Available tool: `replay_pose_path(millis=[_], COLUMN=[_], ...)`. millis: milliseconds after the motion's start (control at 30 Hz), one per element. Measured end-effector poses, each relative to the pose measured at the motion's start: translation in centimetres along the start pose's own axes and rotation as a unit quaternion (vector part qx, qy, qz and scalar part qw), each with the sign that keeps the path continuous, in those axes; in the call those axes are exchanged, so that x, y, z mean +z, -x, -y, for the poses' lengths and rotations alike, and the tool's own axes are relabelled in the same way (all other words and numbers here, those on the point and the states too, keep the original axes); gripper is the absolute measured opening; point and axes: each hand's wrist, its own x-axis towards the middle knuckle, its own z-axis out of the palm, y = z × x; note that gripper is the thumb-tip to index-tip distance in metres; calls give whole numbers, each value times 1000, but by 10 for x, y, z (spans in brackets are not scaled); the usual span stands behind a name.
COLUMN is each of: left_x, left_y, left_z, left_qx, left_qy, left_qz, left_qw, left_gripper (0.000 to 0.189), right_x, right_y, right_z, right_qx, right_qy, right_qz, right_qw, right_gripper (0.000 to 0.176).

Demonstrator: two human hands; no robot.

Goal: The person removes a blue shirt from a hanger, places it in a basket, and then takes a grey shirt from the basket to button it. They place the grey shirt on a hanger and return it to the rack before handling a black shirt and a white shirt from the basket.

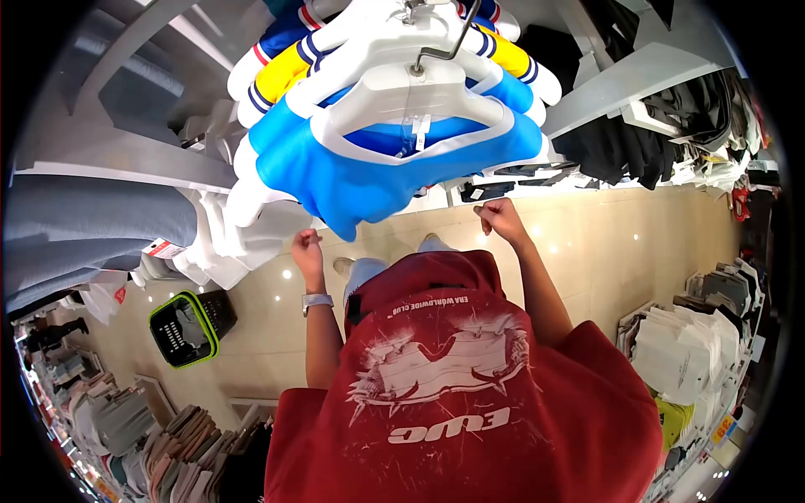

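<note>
Hanging sideways just ahead, the blue shirt is nearer the left hand than the right hand; can't tell if they're closed.

The bright blue garment hangs spread across a broad white hanger, foremost in a row of hung clothes. Its wide neckline sags open, showing a small white tag and darker blue inside. The smooth fabric droops into a rounded fold at lower left.
</note>
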Motion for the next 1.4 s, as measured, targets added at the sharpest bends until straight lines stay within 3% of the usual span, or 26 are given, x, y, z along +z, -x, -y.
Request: replay_pose_path(millis=[67, 133, 200, 367, 500, 567, 767, 1400], left_x=[6, 2, 2, 8, 6, 5, 10, 18], left_y=[11, 17, 31, 53, 55, 56, 63, 80], left_z=[-47, -102, -138, -195, -203, -202, -192, -207], left_qx=[112, 151, 194, 258, 275, 274, 252, 268], left_qy=[37, 46, 66, 103, 65, 52, 53, 3], left_qz=[0, -21, -40, -88, -71, -63, -55, -14], left_qw=[993, 987, 978, 957, 957, 958, 965, 963], left_gripper=[10, 10, 12, 8, 7, 7, 6, 6], right_x=[4, 19, 41, 81, 89, 88, 88, 84], right_y=[22, 41, 56, 52, 37, 37, 23, 22], right_z=[56, 114, 159, 220, 225, 228, 218, 215], right_qx=[-36, -219, -314, -338, -365, -315, -398, -420], right_qy=[36, -7, -6, -18, 5, -13, -28, -6], right_qz=[35, 71, 25, -148, -113, -83, -131, -140], right_qw=[998, 973, 949, 929, 924, 946, 908, 897], right_gripper=[29, 22, 12, 24, 19, 15, 9, 10])
